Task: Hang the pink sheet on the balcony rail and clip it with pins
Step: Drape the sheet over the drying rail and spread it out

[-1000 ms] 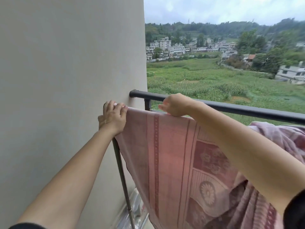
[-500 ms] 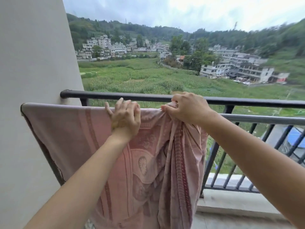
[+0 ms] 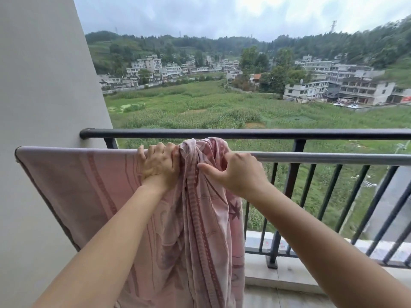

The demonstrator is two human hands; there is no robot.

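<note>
Listing what lies before me on the balcony, item by item. Pink sheet (image 3: 89, 187): patterned cloth with darker red stripes, draped over the grey rail (image 3: 322, 158); its left part lies spread flat along the bar as far as the wall (image 3: 44, 85); its right part is gathered into a thick bunch that rises a little above the bar between my two hands and hangs in long folds down past the bottom of view. Left hand (image 3: 159, 166): fingers curled over the top of the bar and the cloth on it, gripping the sheet just left of the bunch; back of the hand toward me. Right hand (image 3: 235, 174): fingers curled into the right side of the bunch, thumb stretched leftward along the cloth, so it too holds the sheet; the two hands are near each other, with only the gathered fabric between them. Grey rail, further: bare to the right of my right hand, running on to the edge of view. Black top rail (image 3: 244, 133): a separate bar, higher than the grey one and beyond it; its left end meets the wall; the top of the bunch reaches just under it, whether touching I cannot tell. Black balusters (image 3: 291, 187): bars below the rails, standing on a pale ledge (image 3: 278, 278). Beyond: green field (image 3: 200, 112); pale buildings (image 3: 360, 87); wooded hills (image 3: 222, 44); overcast sky (image 3: 222, 14).
</note>
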